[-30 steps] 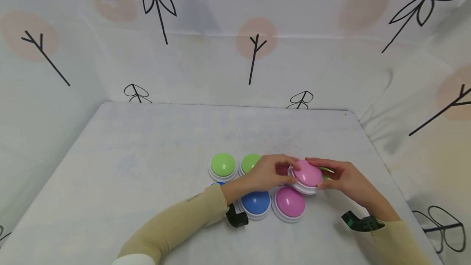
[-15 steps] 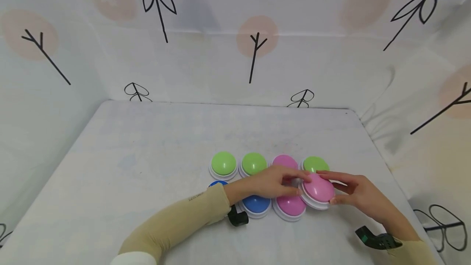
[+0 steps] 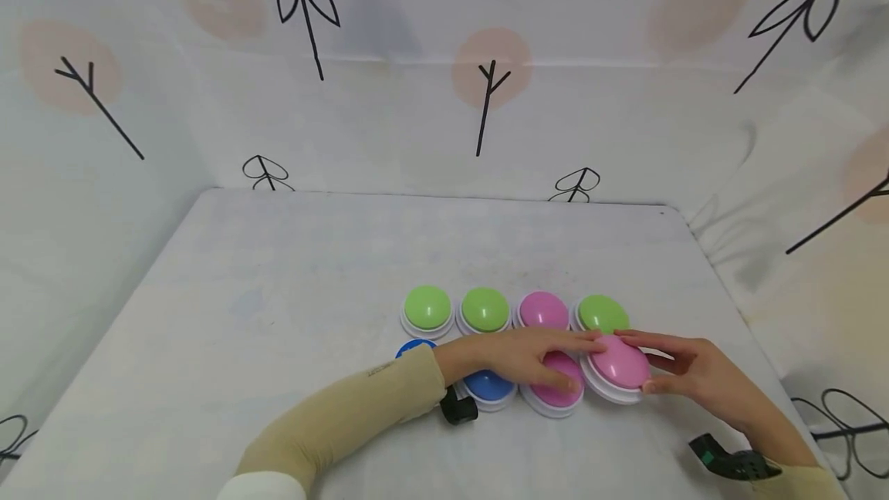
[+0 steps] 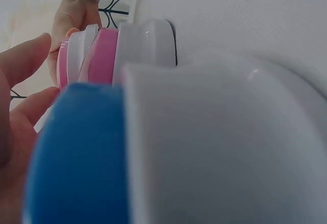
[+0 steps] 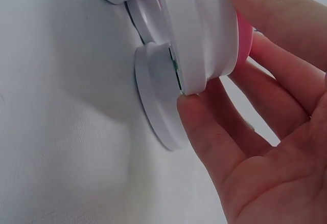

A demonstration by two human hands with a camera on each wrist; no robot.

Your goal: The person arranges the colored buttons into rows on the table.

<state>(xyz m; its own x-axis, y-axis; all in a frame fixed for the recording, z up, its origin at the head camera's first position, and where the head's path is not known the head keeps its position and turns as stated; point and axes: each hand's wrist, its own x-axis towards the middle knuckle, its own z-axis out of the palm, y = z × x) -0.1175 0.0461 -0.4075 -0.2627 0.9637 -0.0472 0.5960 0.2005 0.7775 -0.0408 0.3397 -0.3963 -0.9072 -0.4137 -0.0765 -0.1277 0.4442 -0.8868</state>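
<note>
My right hand (image 3: pixel 708 380) pinches a domed pink push button with a white base (image 3: pixel 620 365) at its right side. In the right wrist view, that button's white base (image 5: pixel 196 35) is tilted and raised off the table, with thumb and fingers at its rim. My left hand (image 3: pixel 521 353) reaches over from the left with its fingers extended. Its fingertips are at the held button's upper left edge; whether they touch cannot be told. The left thumb lies over another pink button (image 3: pixel 564 363). A green button (image 3: pixel 603 312) stands just behind the held one.
Behind stand a pink button (image 3: pixel 544 309) and green buttons (image 3: pixel 485 309) in a row. Blue buttons (image 3: pixel 489 386) sit partly hidden under my left forearm. The white table (image 3: pixel 278 268) meets patterned cloth walls (image 3: pixel 389 122) at the back and sides.
The pink button has moved right and nearer to me in my right hand, uncovering the back-row pink and green buttons. My left thumb has come off it, over the other pink button.
</note>
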